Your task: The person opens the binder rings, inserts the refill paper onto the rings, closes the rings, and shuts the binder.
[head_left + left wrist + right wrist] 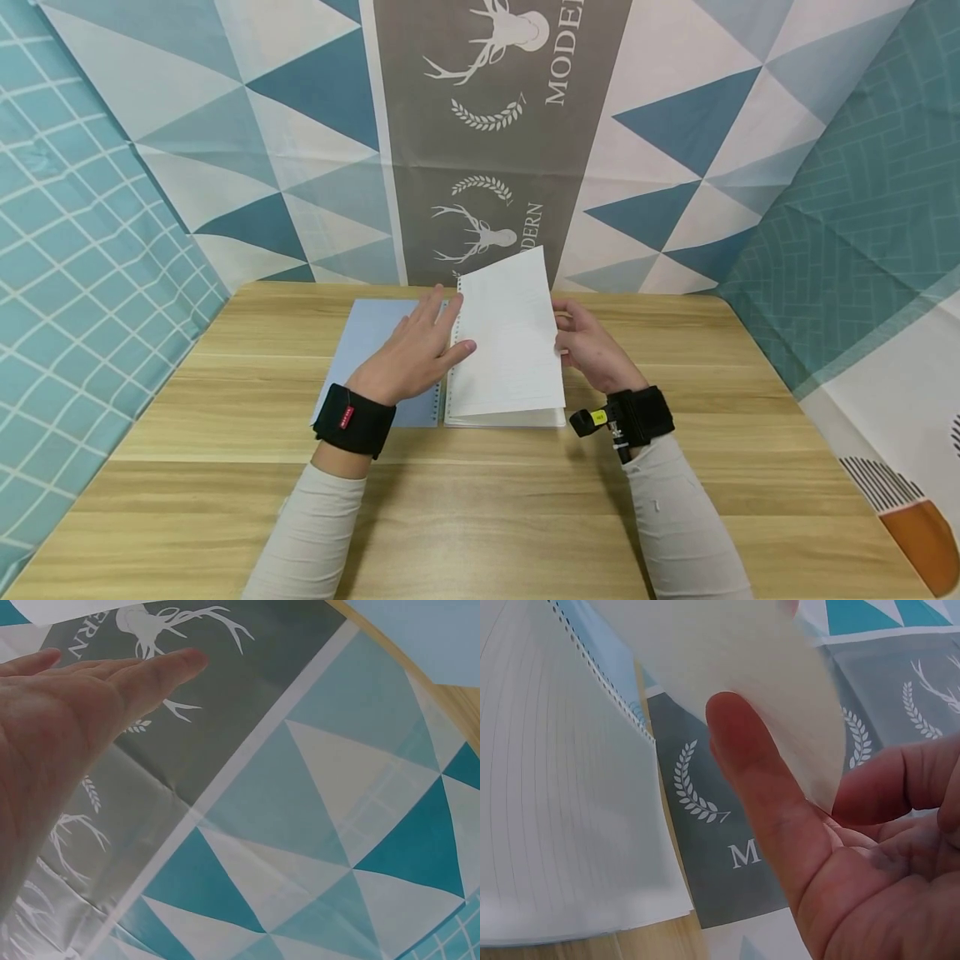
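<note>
A spiral notebook lies open on the table, its pale blue cover (pixel 375 325) to the left and its lined pages (pixel 570 817) to the right. One white page (pixel 510 342) is lifted, its free edge raised off the stack. My right hand (pixel 597 354) holds that page at its right edge; in the right wrist view the thumb (pixel 757 772) lies along one face, with fingers at the edge. Over the cover and the spiral binding is my left hand (pixel 412 350), fingers extended and holding nothing. The left wrist view shows the left hand (pixel 67 720) with straight fingers.
The notebook rests on a wooden table (pixel 480 508). Behind it hangs a patterned cloth (pixel 495 142) with deer heads and triangles. More cloth hangs at both sides, blue with a white grid (pixel 82 233) on the left.
</note>
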Motion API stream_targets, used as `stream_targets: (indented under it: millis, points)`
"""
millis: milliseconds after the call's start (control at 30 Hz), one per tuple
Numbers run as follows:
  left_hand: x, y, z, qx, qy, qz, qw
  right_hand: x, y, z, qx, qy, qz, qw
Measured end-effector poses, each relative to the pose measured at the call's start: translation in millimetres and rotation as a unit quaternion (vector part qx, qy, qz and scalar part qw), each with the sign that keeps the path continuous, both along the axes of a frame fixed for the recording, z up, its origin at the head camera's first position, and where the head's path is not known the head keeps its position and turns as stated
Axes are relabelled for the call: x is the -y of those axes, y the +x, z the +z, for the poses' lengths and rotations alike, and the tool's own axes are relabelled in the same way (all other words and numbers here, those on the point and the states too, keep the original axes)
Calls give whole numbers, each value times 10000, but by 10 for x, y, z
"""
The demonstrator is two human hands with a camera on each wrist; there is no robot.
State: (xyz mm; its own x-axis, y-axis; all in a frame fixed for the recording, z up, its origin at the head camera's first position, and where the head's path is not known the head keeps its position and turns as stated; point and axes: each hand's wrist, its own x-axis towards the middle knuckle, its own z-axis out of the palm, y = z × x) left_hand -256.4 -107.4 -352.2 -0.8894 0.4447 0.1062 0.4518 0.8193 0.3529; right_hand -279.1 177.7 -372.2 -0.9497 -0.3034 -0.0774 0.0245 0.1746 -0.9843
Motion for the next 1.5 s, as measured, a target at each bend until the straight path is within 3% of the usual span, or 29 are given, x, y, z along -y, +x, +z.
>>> stream_targets:
  millis: [1500]
  points:
    - [-29, -5, -55, 228, -128, 27, 9997, -19, -88, -151, -21, 154, 184, 9997]
